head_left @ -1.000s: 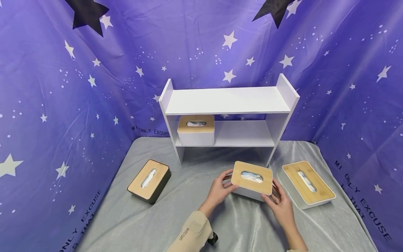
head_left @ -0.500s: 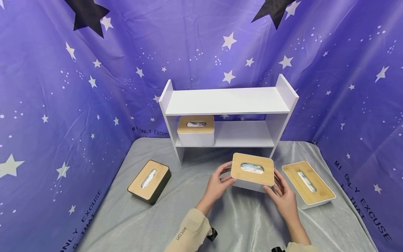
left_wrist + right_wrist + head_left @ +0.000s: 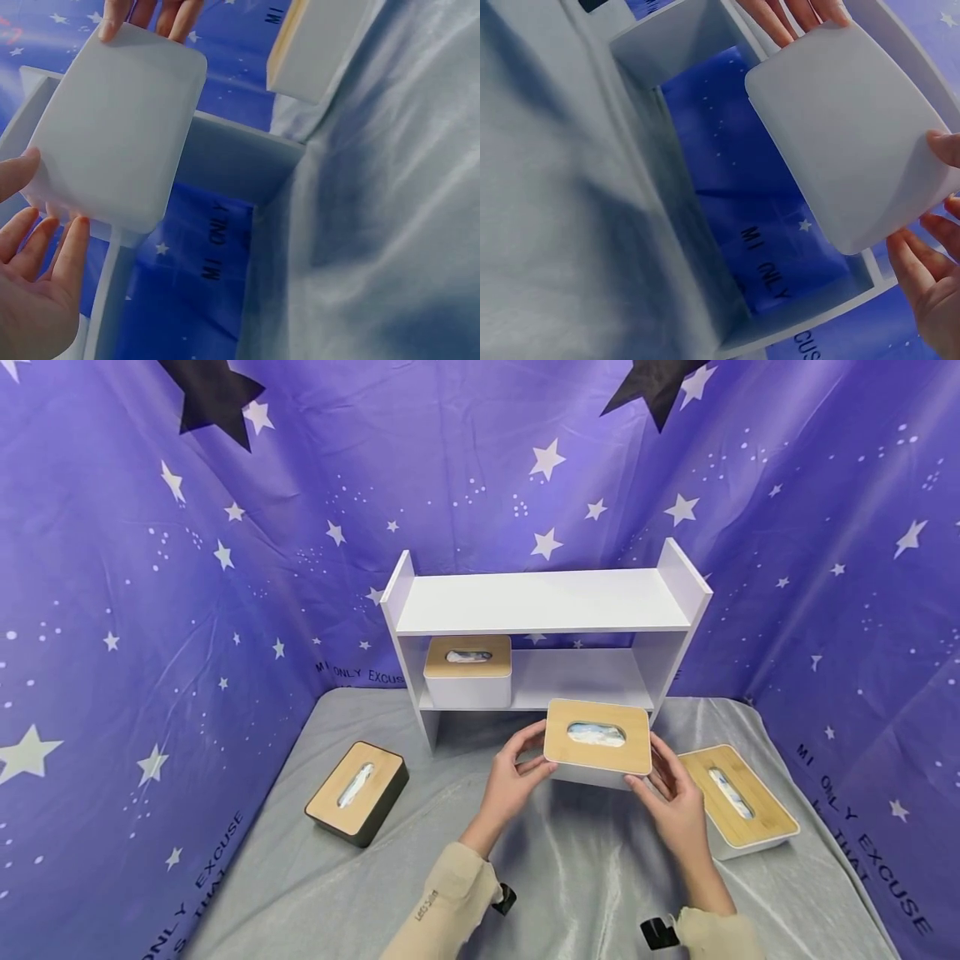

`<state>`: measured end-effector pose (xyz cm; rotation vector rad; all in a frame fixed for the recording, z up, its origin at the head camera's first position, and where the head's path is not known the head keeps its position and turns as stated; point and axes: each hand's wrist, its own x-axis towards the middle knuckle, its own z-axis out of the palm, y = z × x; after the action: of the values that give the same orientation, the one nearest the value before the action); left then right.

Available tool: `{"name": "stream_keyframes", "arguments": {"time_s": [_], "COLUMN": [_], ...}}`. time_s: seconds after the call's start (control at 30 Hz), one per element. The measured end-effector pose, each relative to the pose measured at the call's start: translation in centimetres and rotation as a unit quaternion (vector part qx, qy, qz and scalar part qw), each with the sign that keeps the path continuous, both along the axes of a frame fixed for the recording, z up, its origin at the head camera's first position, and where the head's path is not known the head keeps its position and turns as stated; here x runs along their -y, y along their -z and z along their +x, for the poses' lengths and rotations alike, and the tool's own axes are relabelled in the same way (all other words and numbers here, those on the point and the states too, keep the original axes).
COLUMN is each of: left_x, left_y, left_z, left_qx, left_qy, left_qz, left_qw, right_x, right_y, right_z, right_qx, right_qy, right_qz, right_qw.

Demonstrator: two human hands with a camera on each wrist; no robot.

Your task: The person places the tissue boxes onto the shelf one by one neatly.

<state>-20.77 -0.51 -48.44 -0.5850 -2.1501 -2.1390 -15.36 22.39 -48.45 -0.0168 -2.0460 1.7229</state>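
Observation:
A white tissue box with a wooden lid (image 3: 597,756) is held up in front of the white shelf unit (image 3: 540,602). My left hand (image 3: 510,785) grips its left end, thumb at the front. At the opposite end my right hand (image 3: 678,810) pinches it between thumb and fingers. Both wrist views look up at the pale underside of the box (image 3: 120,127), which hangs in the air. On the middle shelf, at the left, stands another white tissue box (image 3: 468,689).
A dark-sided tissue box (image 3: 356,793) lies at an angle on the grey cloth (image 3: 300,893) to the left. Close to my right hand sits a longer white tissue box (image 3: 750,810). Purple star-printed curtains (image 3: 480,468) surround the table.
Both hands have raised the held tissue box and moved it forward towards the shelf unit. The other boxes stay where they were.

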Motion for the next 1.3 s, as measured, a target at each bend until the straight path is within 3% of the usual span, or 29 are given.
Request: {"name": "stream_keyframes", "arguments": {"time_s": [0.23, 0.47, 0.87, 1.3], "left_x": [0.2, 0.4, 0.2, -0.6], "left_y": [-1.5, -4.6, -5.4, -5.9], "left_z": [-1.0, -0.2, -0.7, -1.1], "left_qx": [-0.014, -0.028, -0.038, -0.033], "left_qy": [0.008, 0.007, -0.01, -0.058], "left_qz": [0.004, 0.021, 0.033, 0.023], "left_qw": [0.9999, 0.9994, 0.9987, 0.9975], "right_x": [0.2, 0.3, 0.3, 0.2], "right_y": [-1.3, -1.8, -2.4, -2.6], "right_z": [-1.2, -2.0, -3.2, -4.3], "right_qx": [-0.009, -0.017, -0.014, -0.009], "right_qy": [-0.005, -0.004, -0.012, 0.01], "right_qz": [0.011, 0.004, -0.007, -0.028], "right_qw": [1.0, 1.0, 1.0, 1.0]}}
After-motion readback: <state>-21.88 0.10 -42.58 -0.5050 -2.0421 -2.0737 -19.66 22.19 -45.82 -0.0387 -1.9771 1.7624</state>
